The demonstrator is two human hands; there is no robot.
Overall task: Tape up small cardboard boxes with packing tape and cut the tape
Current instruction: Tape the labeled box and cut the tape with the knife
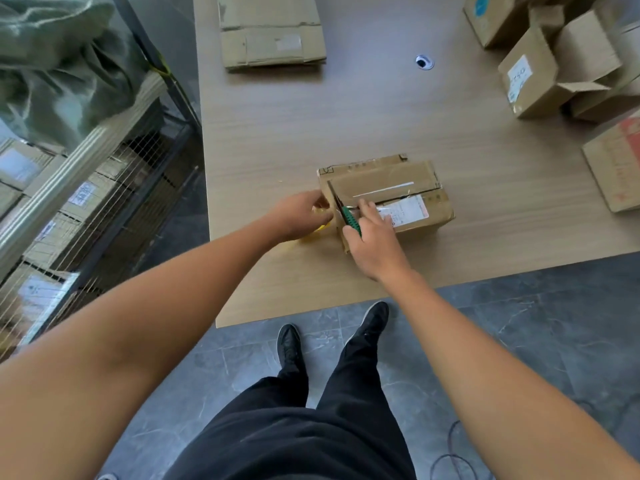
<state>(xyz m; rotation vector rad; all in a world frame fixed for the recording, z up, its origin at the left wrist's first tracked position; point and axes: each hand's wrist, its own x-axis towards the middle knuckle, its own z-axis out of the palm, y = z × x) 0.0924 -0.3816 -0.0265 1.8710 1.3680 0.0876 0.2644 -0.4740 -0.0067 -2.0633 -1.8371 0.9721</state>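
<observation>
Box [388, 199]: brown, taped seam, white label.

- Packing and dispatch room, stockroom type.
- Left: metal wire rack [138, 202], its shelves packed with cardboard boxes [20, 164], each with a white paper label. A bulky green sack [62, 57] sits on top.
- Long wood-grain bench [277, 133] with a cable hole [424, 62]. A stack of flattened cartons [270, 29] lies at its far end.
- Right edge of bench: heap of small boxes [540, 77], some open, some labelled.
- Grey stone-tile floor [519, 323], loose cable [450, 455] lying on it.
</observation>
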